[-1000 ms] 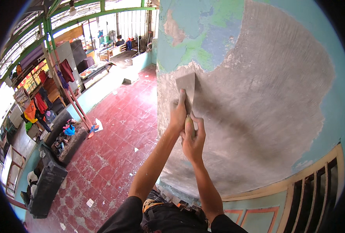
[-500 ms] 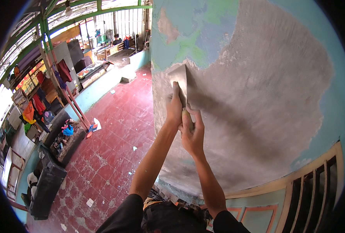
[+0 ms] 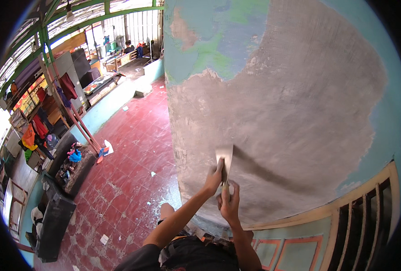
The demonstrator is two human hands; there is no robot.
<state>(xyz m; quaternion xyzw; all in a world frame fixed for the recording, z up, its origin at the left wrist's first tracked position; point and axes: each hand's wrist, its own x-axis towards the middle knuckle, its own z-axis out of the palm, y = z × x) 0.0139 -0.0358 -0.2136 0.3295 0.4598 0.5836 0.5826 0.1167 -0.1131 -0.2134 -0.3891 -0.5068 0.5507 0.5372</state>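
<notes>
Scraper (image 3: 228, 163) with broad, flat, silver-grey metal blade, below centre of the frame, edge upward at the patch of bare grey plaster (image 3: 300, 104); contact hard to tell. Gripped in both hands: left hand (image 3: 213, 179) higher, a finger laid along the blade, right hand (image 3: 229, 206) closed round the handle. Flaking teal, green and blue paint (image 3: 209, 43) at top centre; red tiled floor (image 3: 130, 151) left of centre.

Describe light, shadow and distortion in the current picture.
Head view, light: glare whitens the barred opening at upper left; head view, shadow: a dark band runs from the scraper toward lower right across the grey wall patch; head view, distortion: the cream frame bows.
</notes>
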